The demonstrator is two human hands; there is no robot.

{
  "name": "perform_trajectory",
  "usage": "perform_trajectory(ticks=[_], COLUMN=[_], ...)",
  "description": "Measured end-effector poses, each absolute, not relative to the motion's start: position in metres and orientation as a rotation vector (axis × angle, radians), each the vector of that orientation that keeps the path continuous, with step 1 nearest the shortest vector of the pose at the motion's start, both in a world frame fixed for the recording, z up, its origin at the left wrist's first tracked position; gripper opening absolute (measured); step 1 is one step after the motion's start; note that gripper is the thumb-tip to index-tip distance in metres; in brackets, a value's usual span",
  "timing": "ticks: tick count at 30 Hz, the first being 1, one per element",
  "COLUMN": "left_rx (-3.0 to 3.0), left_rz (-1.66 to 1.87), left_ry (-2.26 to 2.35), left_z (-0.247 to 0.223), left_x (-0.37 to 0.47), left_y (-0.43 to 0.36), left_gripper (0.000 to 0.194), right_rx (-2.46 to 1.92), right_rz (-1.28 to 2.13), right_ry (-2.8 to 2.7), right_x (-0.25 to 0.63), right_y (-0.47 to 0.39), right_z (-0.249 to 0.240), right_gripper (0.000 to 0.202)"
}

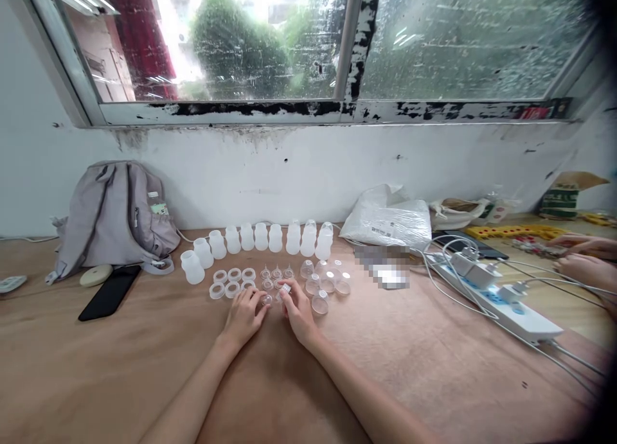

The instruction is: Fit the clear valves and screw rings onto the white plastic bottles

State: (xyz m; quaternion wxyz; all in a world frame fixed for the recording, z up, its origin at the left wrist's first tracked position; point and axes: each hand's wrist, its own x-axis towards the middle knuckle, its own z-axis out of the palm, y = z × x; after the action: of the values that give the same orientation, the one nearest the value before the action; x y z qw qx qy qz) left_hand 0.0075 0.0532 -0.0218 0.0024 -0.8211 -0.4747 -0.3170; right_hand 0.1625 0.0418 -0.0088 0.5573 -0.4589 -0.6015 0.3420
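Observation:
My left hand (245,317) rests on the table with fingers loosely bent and thumb apart, close beside a clear bottle nipple (267,299). Whether it touches the nipple is hard to tell. Between thumb and fingers, my right hand (299,310) pinches a small clear piece with white on it (286,289), seemingly a bottle nipple. More clear nipples (277,274) stand in rows just beyond both hands. White collar rings (234,275) lie at the left, partly behind my left fingers. Clear domed caps (320,304) are grouped to the right of my right hand.
Frosted baby bottles (261,237) form an arc behind the parts. A backpack (116,213) and black phone (110,292) are at left. To the right are a plastic package (393,219), a power strip (506,312) with cables, and another person's hands (585,264).

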Motion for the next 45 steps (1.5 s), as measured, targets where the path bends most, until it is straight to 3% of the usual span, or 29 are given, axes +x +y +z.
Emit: perform_trajectory(ticks=[17, 23, 28, 34, 37, 42, 45], left_rx=[-2.461, -2.520, -2.708, -2.595, -2.490, -2.338, -2.304], left_rz=[-0.747, -0.937, -1.084, -1.083, -1.071, -1.017, -0.963], left_ry=[-1.590, -1.445, -1.276, -1.439, -1.634, -2.018, -2.042], left_z=[-0.021, -0.017, -0.014, -0.025, -0.031, -0.035, -0.035], left_x=[0.018, 0.016, 0.012, -0.035, -0.072, -0.104, -0.102], left_y=[0.061, 0.052, 0.036, 0.022, 0.026, 0.038, 0.042], left_gripper=[0.022, 0.040, 0.023, 0.010, 0.014, 0.045, 0.051], right_rx=[-1.176, -1.100, -0.995, -0.919, -0.972, -1.036, -1.058], right_rz=[0.711, 0.770, 0.812, 0.724, 0.600, 0.500, 0.445], right_ry=[-1.444, -1.427, -1.615, -1.870, -1.921, -1.940, -1.944], right_x=[0.166, 0.163, 0.162, 0.163, 0.162, 0.160, 0.161], right_y=[0.044, 0.047, 0.043, 0.036, 0.037, 0.039, 0.039], right_z=[-0.009, -0.017, -0.015, -0.012, -0.016, -0.021, -0.022], right_gripper=[0.027, 0.037, 0.037, 0.035, 0.028, 0.027, 0.027])
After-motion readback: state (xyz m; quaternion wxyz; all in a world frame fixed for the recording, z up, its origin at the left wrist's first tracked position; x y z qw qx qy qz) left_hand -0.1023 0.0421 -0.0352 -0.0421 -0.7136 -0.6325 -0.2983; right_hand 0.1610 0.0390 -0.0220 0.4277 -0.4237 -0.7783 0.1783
